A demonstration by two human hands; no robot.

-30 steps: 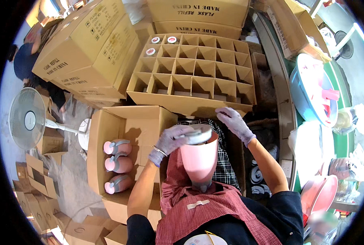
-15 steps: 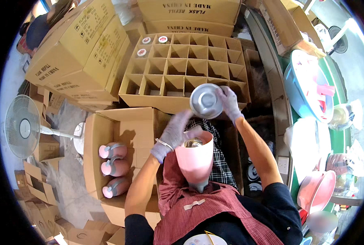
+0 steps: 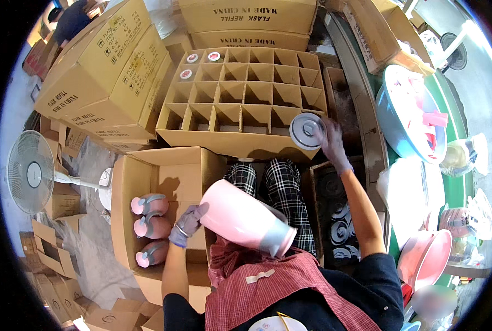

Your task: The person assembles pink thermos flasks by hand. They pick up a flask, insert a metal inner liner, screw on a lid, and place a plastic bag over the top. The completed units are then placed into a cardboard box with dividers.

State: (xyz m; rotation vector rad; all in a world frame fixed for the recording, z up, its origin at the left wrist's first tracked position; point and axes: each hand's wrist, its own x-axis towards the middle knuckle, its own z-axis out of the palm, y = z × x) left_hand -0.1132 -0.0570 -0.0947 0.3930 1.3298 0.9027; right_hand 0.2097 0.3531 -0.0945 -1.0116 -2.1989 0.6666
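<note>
Tilted over my lap is a pink flask body [image 3: 240, 212] with a grey band at its narrower end, which points to the lower right. My left hand [image 3: 187, 225], gloved, is closed on the wide end's edge. In my gloved right hand [image 3: 334, 144] is a round grey flask base [image 3: 305, 131], held by its edge over the near right corner of the divided carton [image 3: 224, 137]. Three pink flasks with grey handles, one being the middle flask [image 3: 153, 227], lie in the open carton [image 3: 125, 193] to my left. The flask's inside is hidden from view.
Three capped refills stand in the divided carton's far left cells, including one refill [image 3: 214, 56]. Stacked cartons [image 3: 97, 71] rise at the left, near a white fan [image 3: 33, 172]. A dark crate of round grey parts [image 3: 340, 226] and a blue basin [image 3: 392, 118] are right.
The flask body has tipped from upright to slanting, its wide end swinging left with my left hand. My right hand has carried the grey base to the right and slightly nearer.
</note>
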